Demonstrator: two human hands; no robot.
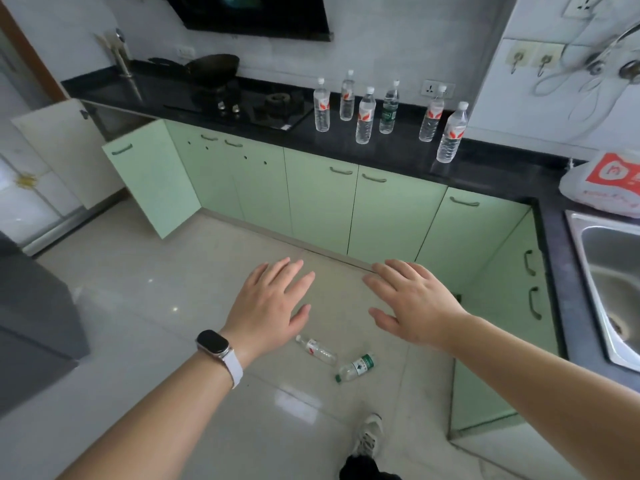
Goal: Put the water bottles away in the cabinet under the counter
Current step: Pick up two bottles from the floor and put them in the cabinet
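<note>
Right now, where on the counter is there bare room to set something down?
Bare counter lies between the rightmost bottle and the plastic bag, plus the front strip near the edge. Crowded where four bottles cluster beside the stove.

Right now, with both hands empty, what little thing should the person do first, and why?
Probably bend down and pick up the red-label bottle with the left hand. It and the right hand are open and empty, that bottle lies on the floor nearest the left hand, beside a green-label bottle, and a cabinet door stands open on the left.
</note>
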